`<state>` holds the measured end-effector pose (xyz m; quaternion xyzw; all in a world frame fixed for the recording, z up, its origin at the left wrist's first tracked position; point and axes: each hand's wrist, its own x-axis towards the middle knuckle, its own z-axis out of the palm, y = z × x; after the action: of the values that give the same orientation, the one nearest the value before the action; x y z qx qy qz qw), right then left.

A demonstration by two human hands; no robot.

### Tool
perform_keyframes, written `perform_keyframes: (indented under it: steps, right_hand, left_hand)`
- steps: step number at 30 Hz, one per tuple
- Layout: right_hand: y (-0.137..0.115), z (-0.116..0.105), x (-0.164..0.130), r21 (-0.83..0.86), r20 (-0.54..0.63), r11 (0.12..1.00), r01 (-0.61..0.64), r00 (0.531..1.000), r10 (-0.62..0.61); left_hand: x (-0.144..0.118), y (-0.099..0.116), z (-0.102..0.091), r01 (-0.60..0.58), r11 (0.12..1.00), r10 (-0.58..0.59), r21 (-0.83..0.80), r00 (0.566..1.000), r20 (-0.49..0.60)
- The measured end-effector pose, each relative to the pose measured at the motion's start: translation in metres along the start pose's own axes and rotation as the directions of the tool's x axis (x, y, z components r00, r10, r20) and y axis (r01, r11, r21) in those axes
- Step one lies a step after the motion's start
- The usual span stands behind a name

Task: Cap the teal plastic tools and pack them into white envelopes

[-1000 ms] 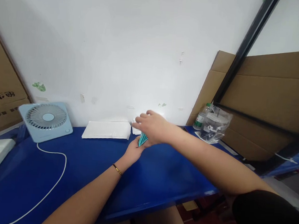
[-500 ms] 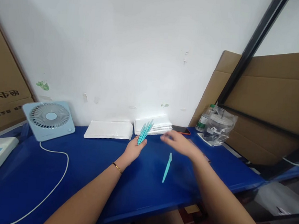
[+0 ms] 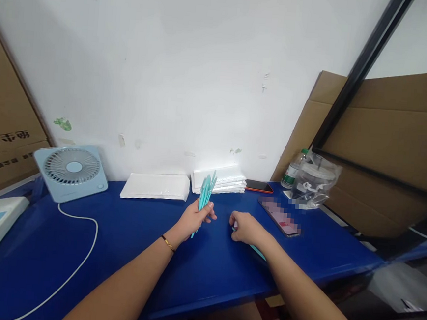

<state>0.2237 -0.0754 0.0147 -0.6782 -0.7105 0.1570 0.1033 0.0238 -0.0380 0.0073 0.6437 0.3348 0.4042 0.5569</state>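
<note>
On the blue bench (image 3: 117,251), nearest the body, the right hand (image 3: 244,227) rests curled over one teal stick (image 3: 257,251), which lies flat and pokes out from under the wrist toward the bench's near edge; the grip looks closed around its upper end, though how firmly I cannot tell. Just left of it, the left hand (image 3: 194,217) is raised off the surface with its grip closed tight on a bundle of teal sticks (image 3: 206,189), fanned upward. To lift the single stick cleanly, I judge it best to pinch it near the middle and bring it in parallel to the bundle, so the fan does not splay. Farther back lie a phone (image 3: 280,217), white packets (image 3: 155,186), a small fan (image 3: 71,170) and a bagged bottle (image 3: 310,180)
</note>
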Motion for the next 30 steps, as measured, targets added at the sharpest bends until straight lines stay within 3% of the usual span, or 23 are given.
perform_keyframes:
  steps: [4,7,9,11,14,17,19,25,28,30]
  right_hand:
    - [-0.004,-0.019,0.005,0.252,-0.262,0.955,0.157,0.961,-0.089]
    - [-0.024,-0.035,0.010,0.533,-0.429,0.772,0.346,0.897,-0.105]
    - [-0.041,-0.040,0.013,0.651,-0.478,0.617,0.442,0.870,-0.120]
    - [-0.055,-0.039,0.016,0.693,-0.484,0.539,0.479,0.863,-0.144]
    - [-0.068,-0.036,0.016,0.626,-0.551,0.568,0.535,0.818,-0.163]
    - [-0.079,-0.039,0.014,0.440,-0.735,0.616,0.653,0.656,-0.171]
    - [-0.089,-0.041,0.014,0.329,-0.775,0.641,0.693,0.586,-0.237]
    - [-0.115,-0.020,0.023,0.194,-0.679,0.649,0.736,0.578,-0.453]
    - [-0.108,-0.009,0.029,0.170,-0.669,0.672,0.721,0.585,-0.459]
    - [-0.096,-0.010,0.033,0.145,-0.663,0.749,0.647,0.625,-0.412]
  left_hand:
    - [0.000,-0.003,0.002,0.000,0.996,0.002,-0.084,1.000,0.023]
    - [0.001,-0.005,0.004,-0.032,0.993,0.036,-0.115,0.999,0.028]
    - [0.001,-0.006,0.004,-0.058,0.994,0.060,-0.090,0.998,0.019]
    - [0.002,-0.007,0.002,-0.085,0.996,0.085,-0.021,0.996,0.012]
    - [0.005,-0.009,0.000,-0.138,0.987,0.139,0.080,0.990,0.002]
    - [0.007,-0.012,-0.001,-0.174,0.980,0.179,0.098,0.983,-0.043]
    - [0.008,-0.013,0.001,-0.209,0.973,0.214,0.101,0.976,-0.043]
    - [0.011,-0.021,0.006,-0.296,0.936,0.315,0.191,0.946,-0.077]
    - [0.012,-0.024,0.004,-0.245,0.945,0.262,0.217,0.964,-0.049]
    - [0.011,-0.022,0.002,-0.203,0.949,0.216,0.242,0.976,-0.028]
